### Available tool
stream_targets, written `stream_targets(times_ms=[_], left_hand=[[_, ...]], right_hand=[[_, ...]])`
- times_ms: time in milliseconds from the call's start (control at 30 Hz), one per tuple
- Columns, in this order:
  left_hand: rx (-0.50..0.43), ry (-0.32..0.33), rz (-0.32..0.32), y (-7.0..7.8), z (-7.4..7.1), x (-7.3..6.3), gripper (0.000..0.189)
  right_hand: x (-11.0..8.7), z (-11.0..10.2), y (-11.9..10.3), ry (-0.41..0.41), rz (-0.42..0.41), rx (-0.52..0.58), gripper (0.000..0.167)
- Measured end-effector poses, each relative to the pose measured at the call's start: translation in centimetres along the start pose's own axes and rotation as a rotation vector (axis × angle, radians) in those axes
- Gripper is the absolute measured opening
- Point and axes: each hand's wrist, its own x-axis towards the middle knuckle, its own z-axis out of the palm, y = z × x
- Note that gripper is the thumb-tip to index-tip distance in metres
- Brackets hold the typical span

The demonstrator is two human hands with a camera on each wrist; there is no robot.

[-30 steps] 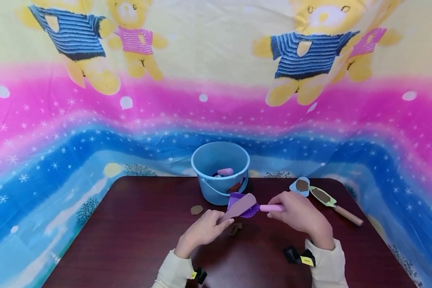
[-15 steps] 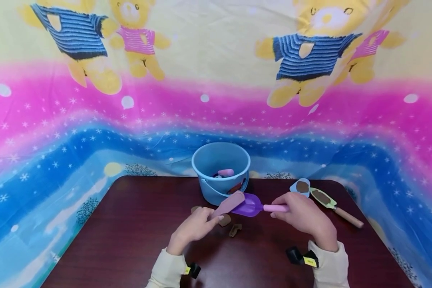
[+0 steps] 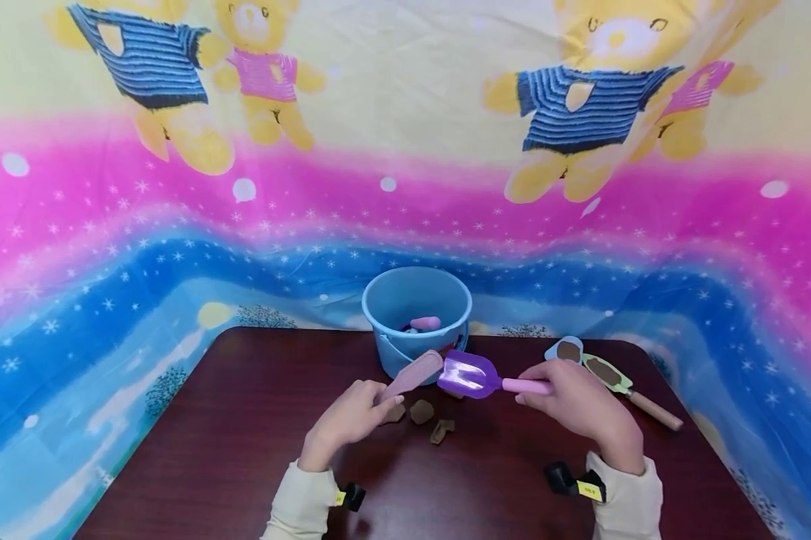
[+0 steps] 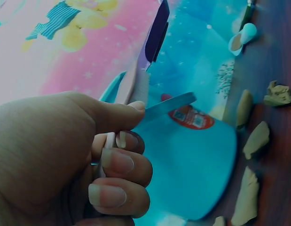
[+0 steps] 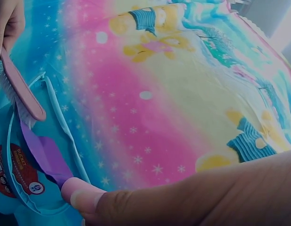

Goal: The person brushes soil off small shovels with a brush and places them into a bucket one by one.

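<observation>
My left hand (image 3: pixel 349 414) grips the handle of a pink brush (image 3: pixel 413 374). Its white bristles (image 5: pixel 13 92) show in the right wrist view, turned toward the shovel blade. My right hand (image 3: pixel 575 401) holds a toy shovel (image 3: pixel 469 375) by its pink handle, with the glossy purple blade pointing left. The brush head lies right at the blade's front edge, both in front of the blue bucket (image 3: pixel 386 352). Below them, several brown clay-like lumps (image 3: pixel 422 411) lie on the table; in the left wrist view they form a row beside the bucket, one crumpled piece (image 4: pixel 278 94) among them.
A pink-handled item (image 3: pixel 425 322) lies inside the bucket. At the back right are a light blue scoop (image 3: pixel 559 347) and a green trowel (image 3: pixel 608 370) with a wooden handle, both with brown material in them. A printed bear cloth (image 3: pixel 391 210) hangs behind the dark table (image 3: pixel 229 450).
The brush has slid left along the shovel blade to its front edge, baring the blade. The shovel has shifted slightly right. More brown lumps show on the table beneath.
</observation>
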Motion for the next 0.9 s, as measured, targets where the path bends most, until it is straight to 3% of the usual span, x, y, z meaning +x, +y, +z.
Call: stream_targets(times_ms=[333, 467, 633, 900], left_hand=[[-0.024, 0.029, -0.004, 0.1, -1.4, -0.5, 0.027], [-0.107, 0.024, 0.026, 0.5, -1.2, -0.4, 0.027], [-0.204, -0.006, 0.083, 1.5, -0.2, 0.1, 0.026], [-0.168, -0.038, 0.108, 2.8, 2.2, 0.5, 0.029]], right_hand=[[0.1, -0.2, 0.1, 0.026, -0.037, -0.012, 0.013], [0.3, -0.1, -0.1, 0.016, -0.046, -0.002, 0.012], [0.5, 0.4, -0.3, 0.002, -0.06, 0.008, 0.013], [0.7, 0.9, -0.8, 0.008, -0.075, -0.008, 0.013]])
